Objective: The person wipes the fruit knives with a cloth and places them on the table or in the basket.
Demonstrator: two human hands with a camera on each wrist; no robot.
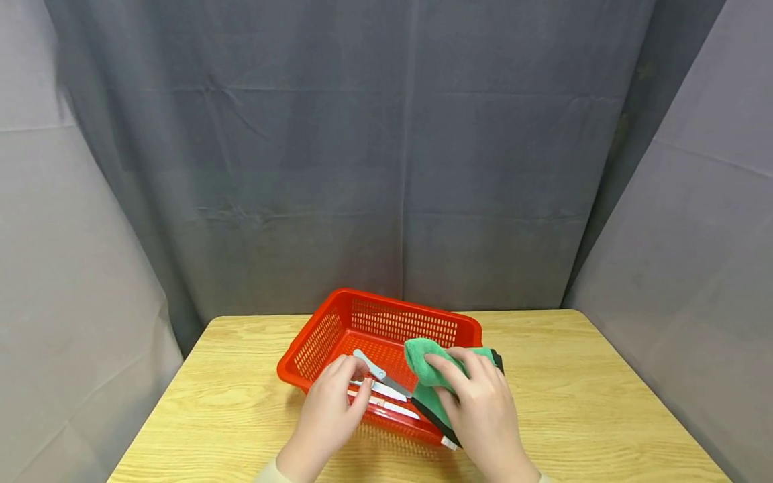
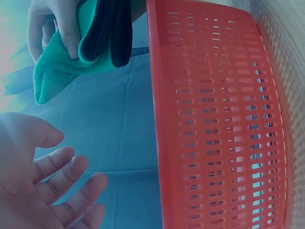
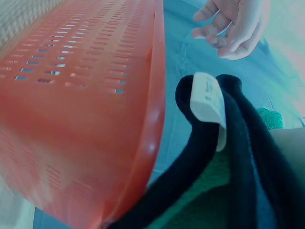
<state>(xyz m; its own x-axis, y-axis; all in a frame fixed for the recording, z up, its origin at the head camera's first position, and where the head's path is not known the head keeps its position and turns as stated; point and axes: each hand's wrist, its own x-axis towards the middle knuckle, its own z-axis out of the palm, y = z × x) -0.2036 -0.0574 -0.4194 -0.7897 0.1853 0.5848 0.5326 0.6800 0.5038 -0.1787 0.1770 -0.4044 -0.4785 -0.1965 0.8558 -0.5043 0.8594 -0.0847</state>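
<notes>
My right hand [image 1: 483, 406] grips a folded green cloth [image 1: 425, 359] with black edging, over the right side of a red plastic basket [image 1: 395, 305]. A white label [image 3: 207, 98] hangs from the cloth's edging in the right wrist view. Above the basket's near left part is my left hand [image 1: 329, 402], its fingers loosely bent and, in the left wrist view, holding nothing. In the basket lie a knife with a light blue handle [image 1: 368, 364] and grey blade, a white-bladed knife [image 1: 389, 391] and a slim whitish piece [image 1: 395, 407]. My left fingers partly cover these; the cloth overlaps the blade tips.
The slotted basket stands on a light wooden table [image 1: 229, 396]. Behind the table hangs a grey curtain [image 1: 302, 168], with paler cloth panels [image 1: 676, 255] at either side. The basket's raised rim lies close to both hands.
</notes>
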